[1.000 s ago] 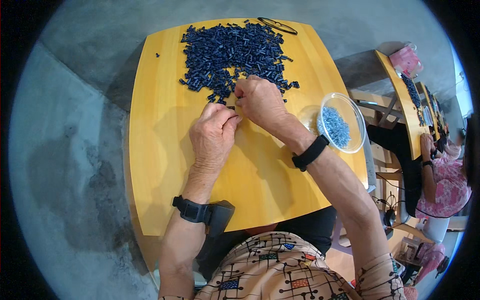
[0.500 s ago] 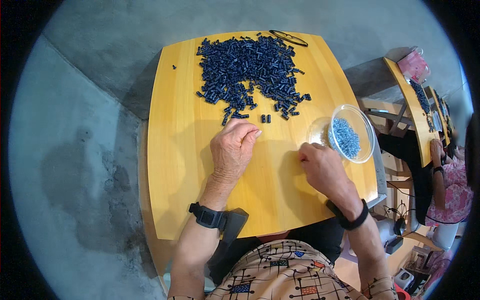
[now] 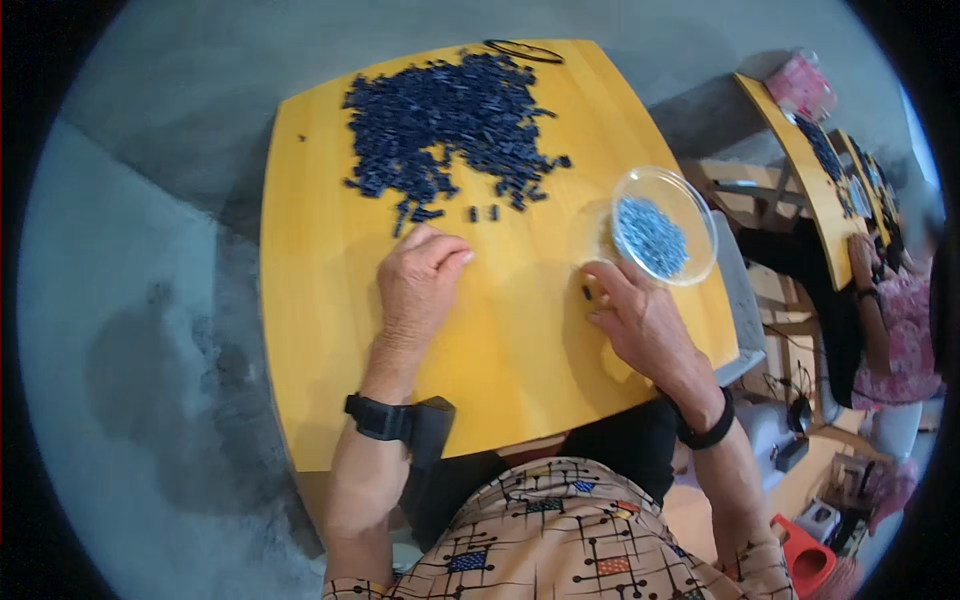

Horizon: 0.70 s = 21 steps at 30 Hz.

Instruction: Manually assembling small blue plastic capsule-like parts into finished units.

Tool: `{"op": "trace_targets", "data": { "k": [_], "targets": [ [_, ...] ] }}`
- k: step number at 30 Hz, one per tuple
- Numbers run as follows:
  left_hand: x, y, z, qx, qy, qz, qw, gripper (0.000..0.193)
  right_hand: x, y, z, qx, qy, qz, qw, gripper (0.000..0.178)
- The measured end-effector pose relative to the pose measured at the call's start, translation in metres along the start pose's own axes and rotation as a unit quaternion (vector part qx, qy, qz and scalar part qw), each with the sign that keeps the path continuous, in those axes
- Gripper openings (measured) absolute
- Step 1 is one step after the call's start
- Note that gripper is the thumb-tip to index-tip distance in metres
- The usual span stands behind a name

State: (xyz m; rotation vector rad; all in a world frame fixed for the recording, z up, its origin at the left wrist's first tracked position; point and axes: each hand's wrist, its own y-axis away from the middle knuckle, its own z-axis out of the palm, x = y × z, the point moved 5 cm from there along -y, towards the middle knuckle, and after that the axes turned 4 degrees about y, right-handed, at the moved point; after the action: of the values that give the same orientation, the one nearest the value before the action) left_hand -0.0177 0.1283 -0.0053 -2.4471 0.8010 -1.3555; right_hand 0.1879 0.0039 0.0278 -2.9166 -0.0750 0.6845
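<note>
I am looking down on a yellow wooden bench (image 3: 330, 380) with both hands resting on it. The left hand (image 3: 418, 285) is lying knuckles up, fingers curled and pressed together, and I cannot tell whether it is pinching anything underneath. The right hand (image 3: 640, 320) is lying near the bench's right edge, its fingers loosely bent; one small dark piece (image 3: 586, 293) is sitting on the wood right at its fingertips, touching or just short of them, with its long axis running roughly away from me. The hand is not closing on it as far as I can see.

The big heap of dark blue pieces (image 3: 450, 120) is lying at the far side of the bench, straight ahead of the left hand, which is plainly the nearer one; a few strays (image 3: 482, 213) are lying between the heap and its knuckles, just beyond them. The clear round dish (image 3: 700, 215) of paler blue bits is sitting just beyond the right hand, close to the right edge.

The pieces are looking short, blocky and matte, all alike, piled at every angle. A thin dark loop (image 3: 525, 50) is lying at the far edge.
</note>
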Motion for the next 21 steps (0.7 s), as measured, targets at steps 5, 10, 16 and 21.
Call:
{"op": "trace_targets", "data": {
  "k": [5, 10, 16, 21],
  "targets": [
    [0.005, 0.001, -0.001, -0.011, -0.004, 0.011, 1.0, 0.008, -0.007, 0.018, -0.031, 0.014, -0.035, 0.037, 0.999, 0.04],
    [0.006, 0.004, -0.002, -0.037, -0.019, -0.009, 0.999, 0.011, 0.008, 0.007, -0.081, 0.112, -0.008, 0.052, 0.992, 0.019],
    [0.017, 0.007, 0.006, -0.039, 0.013, 0.009, 0.999, 0.009, 0.058, -0.025, -0.073, 0.058, 0.14, 0.044, 0.987, 0.022],
    [0.022, 0.01, 0.014, -0.077, 0.016, 0.021, 0.997, 0.008, 0.069, -0.044, -0.051, -0.008, 0.17, 0.09, 0.981, 0.021]
  ]
}}
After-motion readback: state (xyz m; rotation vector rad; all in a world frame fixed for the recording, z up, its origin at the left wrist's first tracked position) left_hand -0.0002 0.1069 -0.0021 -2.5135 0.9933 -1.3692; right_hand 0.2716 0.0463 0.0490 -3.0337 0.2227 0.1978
